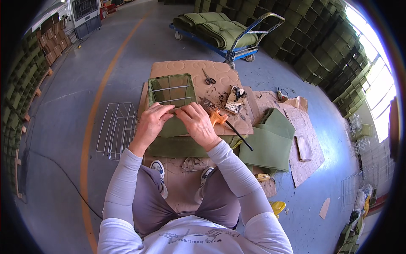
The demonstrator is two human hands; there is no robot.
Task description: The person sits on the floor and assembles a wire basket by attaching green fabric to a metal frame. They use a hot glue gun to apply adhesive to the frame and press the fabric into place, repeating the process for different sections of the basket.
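Note:
A green box (172,81) of stiff fabric over a wire frame rests on a cardboard-topped work surface (169,66) in front of me. Thin metal wires cross its inside. My left hand (153,123) and my right hand (197,123) meet at its near edge. Their fingers are closed in a pinch on the green fabric (175,127) there, fingertips almost touching. Just right of my right hand lies an orange glue gun (218,118), with a black stick jutting from it. Exactly what sits under my fingertips is partly hidden.
Scissors (208,77) and a black-smeared block (235,100) lie on the cardboard. Green sheets (270,142) are stacked at right. A bare wire frame (117,130) stands at left. Beyond is a blue trolley (239,52) loaded with green material. Green stacks (313,44) line the far right.

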